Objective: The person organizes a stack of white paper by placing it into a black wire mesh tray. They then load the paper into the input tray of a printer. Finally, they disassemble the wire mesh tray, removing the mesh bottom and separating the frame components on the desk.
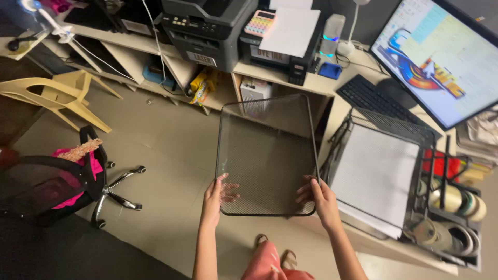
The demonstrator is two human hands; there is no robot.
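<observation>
Head view: left of the mesh tray (267, 155), an office chair (62, 181) stands well apart. Left hand (213, 199) and right hand (322, 199) clamp the tray's near corners, holding it above the floor. Right of it, a wire rack (415, 171) holds paper and tape rolls.

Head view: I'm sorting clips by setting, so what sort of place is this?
Probably a small office or print workspace: a printer, a monitor with keyboard, and paper in a tray rack. Both hands hold a mesh tray.
</observation>
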